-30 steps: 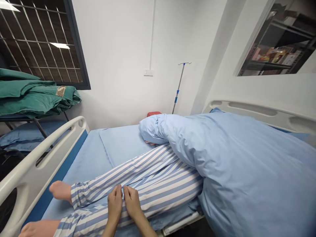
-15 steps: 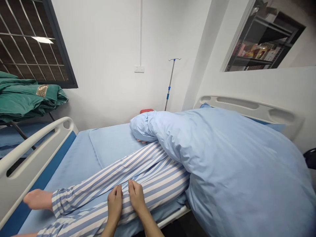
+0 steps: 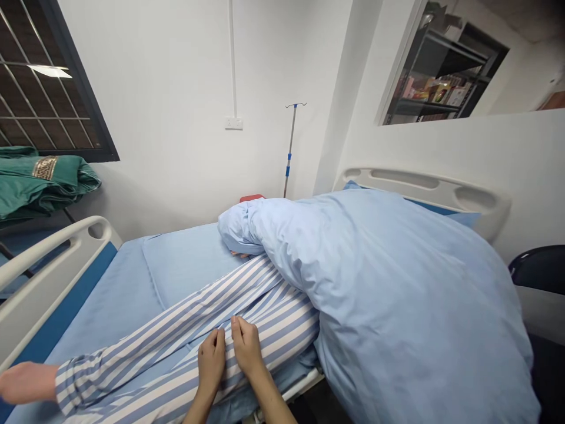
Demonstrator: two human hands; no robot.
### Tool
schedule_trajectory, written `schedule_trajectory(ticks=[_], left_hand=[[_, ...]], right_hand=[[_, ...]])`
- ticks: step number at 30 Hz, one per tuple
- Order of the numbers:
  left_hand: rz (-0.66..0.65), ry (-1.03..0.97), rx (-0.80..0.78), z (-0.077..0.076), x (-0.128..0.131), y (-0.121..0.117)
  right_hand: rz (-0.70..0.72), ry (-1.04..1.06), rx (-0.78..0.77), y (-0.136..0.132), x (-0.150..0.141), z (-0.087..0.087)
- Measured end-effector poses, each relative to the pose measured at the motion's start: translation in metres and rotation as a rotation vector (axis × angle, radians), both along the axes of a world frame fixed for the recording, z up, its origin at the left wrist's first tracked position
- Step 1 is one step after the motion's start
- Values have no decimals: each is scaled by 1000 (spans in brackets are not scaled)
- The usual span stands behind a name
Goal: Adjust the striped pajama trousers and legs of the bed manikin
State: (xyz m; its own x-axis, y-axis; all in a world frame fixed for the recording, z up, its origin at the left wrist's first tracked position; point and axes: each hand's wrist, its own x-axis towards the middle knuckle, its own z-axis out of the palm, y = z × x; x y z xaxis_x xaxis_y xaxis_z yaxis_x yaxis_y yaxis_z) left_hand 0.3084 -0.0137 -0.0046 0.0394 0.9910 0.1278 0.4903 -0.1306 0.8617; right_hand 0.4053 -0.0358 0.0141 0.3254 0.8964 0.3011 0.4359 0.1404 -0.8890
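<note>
My left hand [image 3: 212,356] is closed in a fist over the near leg of a person lying on the bed. Beside it, a small gap away, my right hand [image 3: 246,344] is also curled into a fist, a little closer to the quilt. Nothing shows in either hand. Under both lie the blue-and-white striped trousers [image 3: 282,321]; whether the fists touch the cloth, I cannot tell. A bare foot [image 3: 29,383] sticks out of the far trouser leg. A light blue quilt [image 3: 375,282] covers the person's upper body, and fingertips show at its far edge.
The bed has a blue sheet [image 3: 180,253], a cream footboard [image 3: 57,253] on the left and a headboard [image 3: 424,176] on the right. An IV pole [image 3: 291,141] stands behind it. Folded green cloth [image 3: 48,182] lies at left, a dark chair [image 3: 541,268] at right.
The view has turned slightly right, so the bed shifts left in the picture. Both fists have moved along the leg toward the quilt, staying closed.
</note>
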Motion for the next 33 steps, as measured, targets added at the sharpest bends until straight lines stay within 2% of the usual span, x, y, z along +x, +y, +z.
schedule_trajectory(ticks=[5,8,12,14,16,19,22,25,28,31,33], left_hand=[[-48,-77,-30,7,30,0],[-48,-95,-30,15,50,0],[-43,-229,-39,25,76,2],[-52,-167,-35,22,87,1],[-60,-11,-10,16,93,-1],[-66,155,23,8,96,-4],[-72,144,49,5,95,-5],[-88,94,77,4,93,-4],[-127,47,52,4,86,-4],[-186,-13,-14,11,72,-10],[-217,-85,-55,27,61,-23]], right_hand=[[-20,-25,32,-5,24,1],[-58,-65,75,-8,37,0],[-87,-57,39,-9,53,-4],[-102,-59,45,-9,65,1],[-134,-114,69,-6,82,8],[-238,-247,73,-1,113,9],[-357,-386,18,3,135,-3],[-395,-511,-37,4,138,-15],[-411,-562,-41,3,134,-19],[-411,-614,-38,3,132,-19],[-421,-642,-46,3,132,-19]])
